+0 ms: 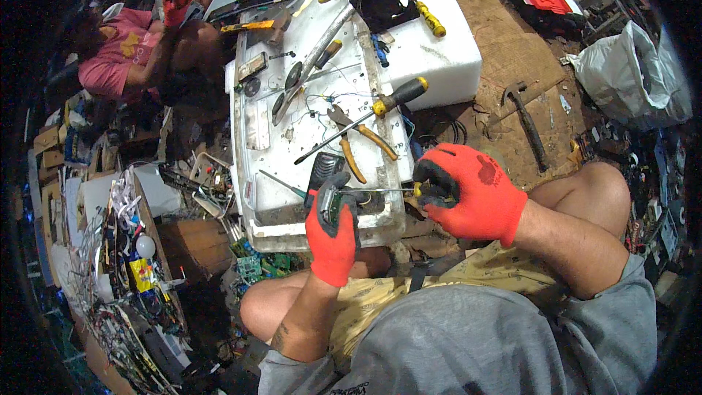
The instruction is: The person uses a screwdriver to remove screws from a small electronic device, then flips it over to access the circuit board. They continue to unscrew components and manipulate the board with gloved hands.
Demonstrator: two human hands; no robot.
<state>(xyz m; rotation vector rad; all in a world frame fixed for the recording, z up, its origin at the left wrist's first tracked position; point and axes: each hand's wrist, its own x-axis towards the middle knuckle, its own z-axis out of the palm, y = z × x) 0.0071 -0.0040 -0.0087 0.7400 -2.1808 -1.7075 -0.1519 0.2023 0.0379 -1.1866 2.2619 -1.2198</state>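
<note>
My left hand (333,241), in a red glove with dark fingertips, is closed around a small dark device (329,207) with a greenish edge. My right hand (475,192), gloved alike, grips a screwdriver (380,190); its yellow handle is mostly hidden by the fingers. The thin shaft points left, its tip at the device. Just beyond my left hand lies a black ribbed plastic piece (326,167) on a grimy white panel (252,230). Farther up are orange-handled pliers (357,148) and a large black-and-yellow screwdriver (398,97).
A hammer (527,124) lies on brown cardboard at right, near a white sack (632,73). Yellow-handled tools and a second hammer (267,25) cover the far panel. At left, a person in pink (121,58) sits beyond a heap of cables (121,307).
</note>
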